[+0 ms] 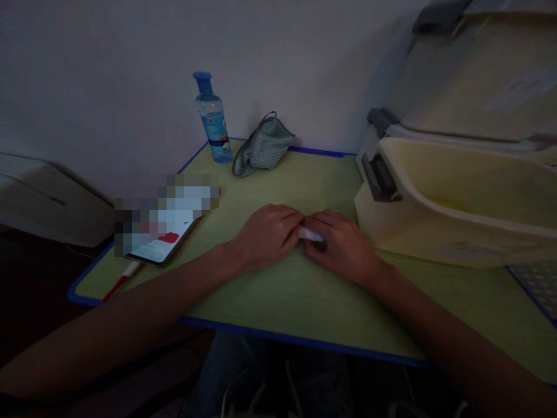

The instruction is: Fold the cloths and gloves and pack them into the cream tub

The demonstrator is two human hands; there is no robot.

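My left hand (266, 235) and my right hand (342, 247) rest together on the green table (270, 290), fingertips meeting at the middle. Between them lies a small white piece (310, 234), pinched by the curled fingers of both hands. I cannot make out what the white piece is; most of it is hidden under the fingers. Both forearms reach in from the near edge.
A blue-capped clear bottle (213, 122) and a grey-green knitted pouch (262, 146) stand at the back by the wall. A phone (163, 244) with a red-white cable (119, 283) lies at the left. A cream plastic bin (456, 197) fills the right side.
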